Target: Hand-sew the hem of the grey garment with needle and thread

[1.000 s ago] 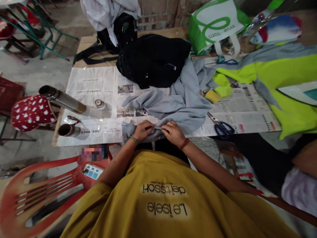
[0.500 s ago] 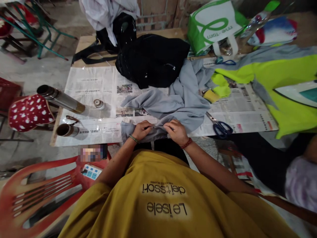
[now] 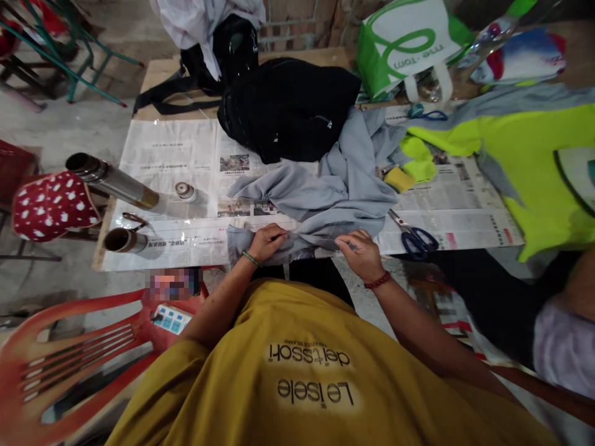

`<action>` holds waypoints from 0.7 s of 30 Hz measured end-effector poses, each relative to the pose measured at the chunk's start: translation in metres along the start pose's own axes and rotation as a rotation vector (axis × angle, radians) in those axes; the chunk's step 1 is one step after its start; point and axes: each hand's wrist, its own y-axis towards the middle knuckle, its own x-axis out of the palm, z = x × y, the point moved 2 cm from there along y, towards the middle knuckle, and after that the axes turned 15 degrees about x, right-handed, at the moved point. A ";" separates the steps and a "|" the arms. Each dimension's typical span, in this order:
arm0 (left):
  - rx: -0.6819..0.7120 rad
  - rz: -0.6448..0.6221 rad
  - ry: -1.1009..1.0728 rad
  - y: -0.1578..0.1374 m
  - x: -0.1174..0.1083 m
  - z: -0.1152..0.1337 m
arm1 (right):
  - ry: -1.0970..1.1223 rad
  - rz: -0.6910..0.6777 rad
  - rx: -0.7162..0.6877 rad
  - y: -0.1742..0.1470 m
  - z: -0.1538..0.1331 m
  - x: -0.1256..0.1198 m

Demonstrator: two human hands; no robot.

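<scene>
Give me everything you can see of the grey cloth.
The grey cloth looks thin, soft and plain, perhaps part of a garment, though its folds hide the cut. It lies rumpled over the newspaper, from against the black bag down to the near edge. The left hand pinches it there; the right hand is close by, fingertips pinched, but whether on thread or fabric I cannot tell.

On the mustard-yellow cloth shirt (image 3: 311,370) we read, upside down, "Le isele" and "deitssori", above a smaller line too blurred for us. The white-and-green bag (image 3: 404,46) shows us "me-Tom", slanted. Print on the flat grey-white newspaper sheets (image 3: 167,152) is too small.
</scene>
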 end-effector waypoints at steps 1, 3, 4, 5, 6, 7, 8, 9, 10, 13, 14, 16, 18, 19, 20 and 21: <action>0.007 0.007 0.005 -0.001 0.000 0.000 | -0.013 -0.004 0.004 0.001 0.005 -0.004; 0.018 0.006 0.017 -0.002 0.000 0.000 | -0.023 0.031 0.017 0.005 0.012 -0.012; 0.019 -0.002 0.025 -0.002 0.000 -0.001 | -0.021 0.074 0.030 0.008 0.013 -0.016; 0.019 -0.010 0.032 -0.003 0.000 -0.001 | -0.015 0.124 0.045 0.011 0.012 -0.020; 0.018 -0.017 0.038 -0.003 0.000 -0.001 | -0.006 0.165 0.057 0.015 0.008 -0.022; 0.017 -0.019 0.042 -0.003 0.000 -0.001 | 0.007 0.184 0.061 0.019 0.002 -0.023; 0.016 -0.017 0.043 -0.003 0.000 -0.001 | 0.022 0.174 0.057 0.024 -0.006 -0.021; 0.017 -0.011 0.042 -0.003 0.000 -0.001 | 0.039 0.134 0.045 0.029 -0.016 -0.017; 0.020 -0.003 0.039 -0.003 0.000 0.000 | 0.057 0.068 0.029 0.034 -0.027 -0.010; 0.039 0.017 0.026 -0.001 -0.001 0.001 | 0.045 -0.168 0.015 0.048 -0.058 0.018; 0.045 0.020 0.021 -0.001 -0.002 0.002 | 0.006 -0.235 0.020 0.051 -0.066 0.028; 0.050 0.016 0.018 0.000 -0.002 0.002 | -0.086 -0.347 0.031 0.057 -0.078 0.045; 0.050 0.008 0.022 0.000 -0.001 0.001 | -0.138 -0.434 0.046 0.061 -0.085 0.057; 0.052 0.005 0.023 0.000 -0.001 0.000 | -0.136 -0.464 0.061 0.062 -0.087 0.060; 0.056 0.004 0.024 0.000 0.000 0.000 | -0.117 -0.485 0.082 0.063 -0.088 0.063; 0.063 0.006 0.023 0.000 0.000 0.000 | -0.088 -0.498 0.112 0.063 -0.088 0.064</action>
